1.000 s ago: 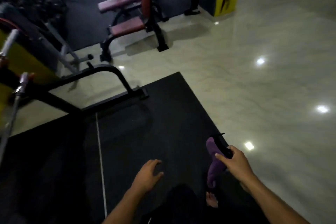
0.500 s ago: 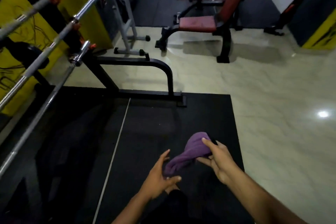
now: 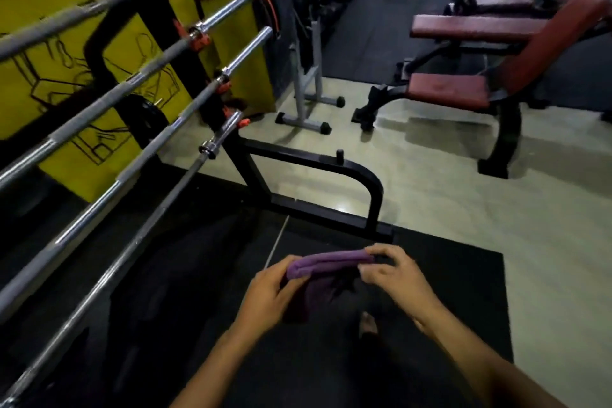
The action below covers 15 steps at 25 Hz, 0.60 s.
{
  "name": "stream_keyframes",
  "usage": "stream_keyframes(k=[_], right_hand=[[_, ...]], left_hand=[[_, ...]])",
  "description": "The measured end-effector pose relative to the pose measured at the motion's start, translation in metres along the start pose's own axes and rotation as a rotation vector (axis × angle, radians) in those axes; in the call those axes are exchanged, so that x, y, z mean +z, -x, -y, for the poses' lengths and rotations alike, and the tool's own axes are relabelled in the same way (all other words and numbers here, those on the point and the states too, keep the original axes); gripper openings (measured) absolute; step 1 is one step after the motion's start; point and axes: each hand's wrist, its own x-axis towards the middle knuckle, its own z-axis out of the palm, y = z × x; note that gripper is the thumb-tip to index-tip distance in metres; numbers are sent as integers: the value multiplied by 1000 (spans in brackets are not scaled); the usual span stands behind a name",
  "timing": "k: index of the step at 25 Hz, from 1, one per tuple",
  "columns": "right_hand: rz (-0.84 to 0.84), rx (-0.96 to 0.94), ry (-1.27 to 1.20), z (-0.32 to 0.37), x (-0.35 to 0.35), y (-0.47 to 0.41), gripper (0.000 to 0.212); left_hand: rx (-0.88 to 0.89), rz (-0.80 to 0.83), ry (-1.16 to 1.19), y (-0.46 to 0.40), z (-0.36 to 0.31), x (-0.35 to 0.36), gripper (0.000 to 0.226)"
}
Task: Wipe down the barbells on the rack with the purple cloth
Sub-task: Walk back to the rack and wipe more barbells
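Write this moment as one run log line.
phase: preparing | both hands hold purple cloth | barbells on rack: untouched

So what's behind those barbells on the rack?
Behind the barbells stands a yellow wall panel with black line drawings. The bars and black rack upright cover parts of the drawings.

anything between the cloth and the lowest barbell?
Nothing solid: in the head view only bare black mat shows between the purple cloth, held by both hands, and the lowest barbell.
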Motion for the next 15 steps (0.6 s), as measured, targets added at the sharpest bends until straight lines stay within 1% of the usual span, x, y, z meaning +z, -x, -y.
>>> stream_keyframes(k=[2,4,6,7,8,9,10,11,12,13,15], right_hand=[[189,-88,263,8,4,-45,47],[263,-216,526,27,13,-86,68],[342,-346,624,62,30,-124,83],[390,-399,615,82,41,-141,84],[446,-454,595,102,51,-161,79],[497,-505,591,119,63,-182,68],[540,-531,583,134,74,-203,53],[568,-531,554,148,83,-219,39],[589,-519,522,159,91,-234,29],[607,-516,513,170,101,-250,28],[574,-547,561,195,119,-283,35]], left_hand=[[43,34,-237,-39,-4,-22,29],[111,69,-440,-78,-14,-44,31],[139,100,-514,-120,-29,-69,24],[143,107,-502,-140,-37,-83,24],[135,90,-463,-159,-44,-98,26],[116,52,-418,-177,-50,-112,26],[103,-6,-388,-195,-53,-127,27],[107,-73,-382,-210,-54,-141,28],[105,-135,-395,-224,-54,-155,30],[83,-189,-422,-237,-53,-172,32],[18,-264,-500,-265,-41,-206,38]])
